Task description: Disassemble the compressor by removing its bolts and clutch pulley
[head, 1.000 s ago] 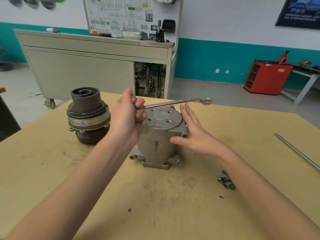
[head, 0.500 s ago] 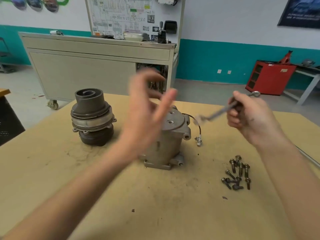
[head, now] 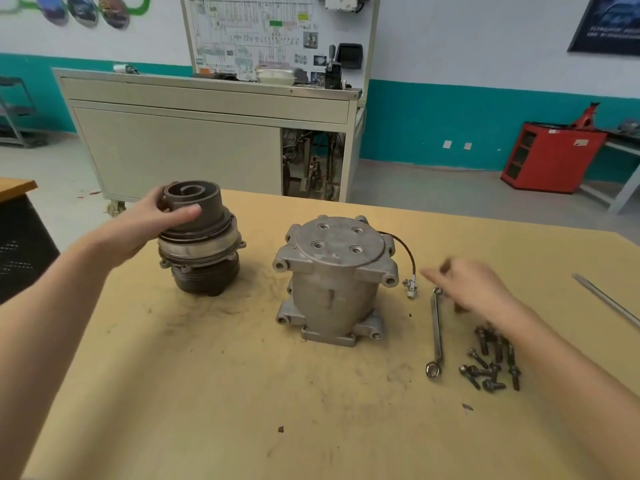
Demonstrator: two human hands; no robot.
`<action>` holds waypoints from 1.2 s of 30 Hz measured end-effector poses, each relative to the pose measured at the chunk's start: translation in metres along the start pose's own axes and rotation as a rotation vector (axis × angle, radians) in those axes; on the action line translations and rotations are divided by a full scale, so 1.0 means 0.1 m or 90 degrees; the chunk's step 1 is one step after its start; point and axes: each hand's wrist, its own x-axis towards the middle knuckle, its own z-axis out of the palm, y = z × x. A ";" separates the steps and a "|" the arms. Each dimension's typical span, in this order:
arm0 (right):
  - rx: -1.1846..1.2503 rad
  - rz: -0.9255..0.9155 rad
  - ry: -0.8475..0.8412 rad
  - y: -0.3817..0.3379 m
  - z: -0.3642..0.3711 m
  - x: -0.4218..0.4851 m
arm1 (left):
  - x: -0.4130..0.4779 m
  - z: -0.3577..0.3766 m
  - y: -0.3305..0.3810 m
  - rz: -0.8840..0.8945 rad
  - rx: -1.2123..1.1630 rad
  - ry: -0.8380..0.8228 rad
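The dark clutch pulley assembly (head: 204, 258) stands upright at the table's left. My left hand (head: 145, 223) grips its top cylinder, thumb in front and fingers behind. The grey aluminium compressor housing (head: 332, 282) stands in the middle, with several empty bolt holes in its top face. A short black wire with a connector (head: 410, 285) hangs off its right side. To the right, a ring wrench (head: 437, 334) lies flat on the table. My right hand (head: 474, 285) hovers blurred just above the wrench's far end, fingers loose, holding nothing. Several removed bolts (head: 491, 362) lie in a pile near my right forearm.
The wooden table (head: 242, 393) carries dirt marks and small debris. A long metal rod (head: 606, 299) lies near its right edge. Beyond the table stand a beige wheeled training bench (head: 180, 147) and a red cabinet (head: 550, 157).
My right hand has laid the wrench on the table and let go. My left hand swung left from the compressor housing and took hold of the pulley assembly's top.
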 end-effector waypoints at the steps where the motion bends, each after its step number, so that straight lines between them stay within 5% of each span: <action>1: 0.131 -0.055 0.051 -0.12 -0.13 -0.04 | 0.00 0.03 -0.03 0.013 0.024 0.009; 3: 0.269 -0.192 -0.019 -0.38 -0.35 -0.08 | 0.00 0.10 -0.05 0.033 0.021 0.058; 7: 0.029 -0.314 -0.199 -0.67 -0.30 -0.02 | 0.02 0.18 -0.06 0.076 -0.005 0.130; 14: -0.034 -0.318 -0.162 -0.54 -0.31 -0.02 | -0.01 0.26 -0.05 0.080 -0.042 0.168; 36: 0.008 -0.311 -0.222 -0.05 -0.59 -0.41 | -0.96 1.21 0.42 0.167 -0.084 0.070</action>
